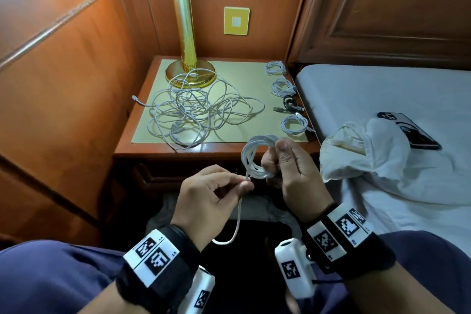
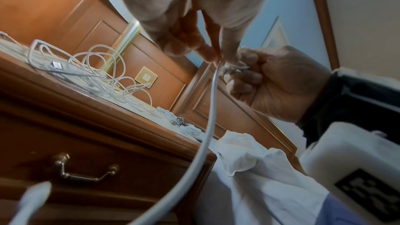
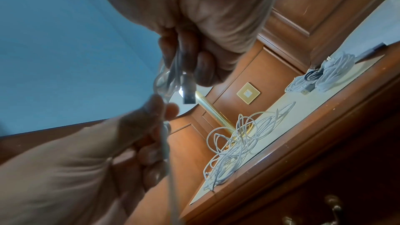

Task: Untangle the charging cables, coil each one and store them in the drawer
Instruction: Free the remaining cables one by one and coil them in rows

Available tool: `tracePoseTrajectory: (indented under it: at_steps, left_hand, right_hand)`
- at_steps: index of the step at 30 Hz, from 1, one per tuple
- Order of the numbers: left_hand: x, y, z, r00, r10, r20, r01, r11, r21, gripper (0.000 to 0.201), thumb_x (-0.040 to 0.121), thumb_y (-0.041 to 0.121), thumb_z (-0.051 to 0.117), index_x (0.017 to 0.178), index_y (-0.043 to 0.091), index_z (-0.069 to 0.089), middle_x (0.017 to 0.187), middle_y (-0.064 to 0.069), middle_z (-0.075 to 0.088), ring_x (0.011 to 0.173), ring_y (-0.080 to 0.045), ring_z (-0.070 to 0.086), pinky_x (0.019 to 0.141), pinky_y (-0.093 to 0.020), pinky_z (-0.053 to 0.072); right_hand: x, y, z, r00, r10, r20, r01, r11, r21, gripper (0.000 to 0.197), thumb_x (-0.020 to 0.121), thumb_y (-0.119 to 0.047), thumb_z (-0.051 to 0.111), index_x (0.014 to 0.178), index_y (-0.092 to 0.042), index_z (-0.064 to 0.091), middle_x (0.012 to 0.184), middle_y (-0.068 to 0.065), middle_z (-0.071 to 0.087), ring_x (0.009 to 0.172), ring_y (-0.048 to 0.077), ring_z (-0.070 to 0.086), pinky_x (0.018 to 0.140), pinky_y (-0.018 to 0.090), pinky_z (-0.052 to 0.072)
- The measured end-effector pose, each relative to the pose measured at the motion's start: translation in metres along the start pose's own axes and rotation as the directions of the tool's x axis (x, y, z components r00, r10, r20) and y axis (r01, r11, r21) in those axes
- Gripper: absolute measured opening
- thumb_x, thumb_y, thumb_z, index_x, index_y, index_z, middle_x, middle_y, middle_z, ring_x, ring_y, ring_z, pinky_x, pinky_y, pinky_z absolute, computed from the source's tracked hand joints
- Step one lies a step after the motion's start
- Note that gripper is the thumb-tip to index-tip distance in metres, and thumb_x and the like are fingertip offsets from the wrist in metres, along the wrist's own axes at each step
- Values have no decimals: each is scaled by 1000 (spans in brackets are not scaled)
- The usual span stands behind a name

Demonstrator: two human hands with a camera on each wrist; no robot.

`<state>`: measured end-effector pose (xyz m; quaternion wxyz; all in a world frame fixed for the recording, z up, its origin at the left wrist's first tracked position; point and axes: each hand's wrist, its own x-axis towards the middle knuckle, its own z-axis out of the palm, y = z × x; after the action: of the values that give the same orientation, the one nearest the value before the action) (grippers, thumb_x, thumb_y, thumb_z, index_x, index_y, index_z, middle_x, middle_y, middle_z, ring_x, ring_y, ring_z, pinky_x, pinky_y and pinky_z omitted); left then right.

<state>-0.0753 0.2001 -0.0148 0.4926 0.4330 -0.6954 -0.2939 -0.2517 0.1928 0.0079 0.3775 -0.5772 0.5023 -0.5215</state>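
Head view, nearest first: the left hand (image 1: pixel 206 199) pinches the loose tail of a white cable (image 1: pixel 239 214), which hangs down toward the lap. Just to its right and slightly higher, the right hand (image 1: pixel 290 173) grips that cable's coil (image 1: pixel 257 158), held upright. Beyond, on the nightstand (image 1: pixel 142 145), lie tangled cables (image 1: pixel 193 109) and four finished coils (image 1: pixel 288 94). The drawer (image 2: pixel 90 160) below is shut.

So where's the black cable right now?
In the head view, the black cable lies coiled near the nightstand's right edge beside the bed, third in a row of coils, with white coils on either side.
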Motion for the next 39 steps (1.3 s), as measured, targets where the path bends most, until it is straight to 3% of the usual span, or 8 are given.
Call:
tracePoseTrajectory:
  at_steps: [5,11,14,18,24,29,32,39]
  left_hand:
    - [2,2,6,905,-422,50,411,838,-358,6,82,5,77,83,11,78,75,-6,77,67,-11,72,64,-19,55]
    - [7,7,3,865,-459,203,478,631,-611,32,94,-9,56,87,11,80,97,-17,77,93,-23,73,75,-24,59]
    - [7,9,-2,856,-431,285,496,531,-687,34,81,6,49,92,8,81,107,-21,74,104,-27,71,81,-28,59]
    - [2,6,-3,884,-367,289,464,617,-636,41,79,17,61,115,1,71,111,-19,74,110,-30,69,96,-35,54]
    - [3,10,2,947,-317,61,311,847,-431,13,83,36,76,91,26,80,90,-2,78,86,-13,73,82,-26,55]
    - [7,8,1,919,-382,95,377,788,-487,10,85,13,78,93,16,73,87,-5,75,86,-19,71,84,-34,55]
    - [8,5,-1,908,-398,130,415,811,-412,11,79,27,73,90,23,73,83,0,70,84,-15,64,89,-38,53]
    - [10,-3,-8,848,-459,265,513,835,-197,69,72,61,61,88,-6,64,73,-6,52,72,-18,44,68,-39,36]
  right_hand:
    - [-5,-3,8,999,28,-25,-29,999,-16,36,95,-54,39,73,-31,54,78,8,55,79,31,54,81,48,45]
    - [-7,0,17,993,89,76,-97,989,109,40,97,-53,41,75,-22,52,70,-4,49,65,14,47,65,33,39]
    - [-8,-2,16,990,101,100,-115,983,144,36,100,-43,39,74,-21,51,71,-4,55,68,13,53,67,32,44]
    - [-8,-2,16,993,53,103,-55,998,14,34,102,-42,38,73,-27,50,62,-14,50,59,3,47,62,21,39]
    - [-8,2,17,1000,-7,18,11,979,-204,29,99,-44,41,79,-29,55,74,-12,56,69,5,55,69,22,44]
    - [-9,7,19,999,-37,14,40,963,-268,28,99,-38,42,76,-28,54,78,-4,55,72,7,54,68,12,39]
    - [-9,6,18,997,-55,53,67,964,-258,31,100,-37,42,78,-20,55,76,-6,51,69,6,51,66,13,38]
    - [-9,10,21,991,-51,121,82,960,-267,30,100,-39,42,78,-21,54,75,-8,48,68,7,51,66,14,37]
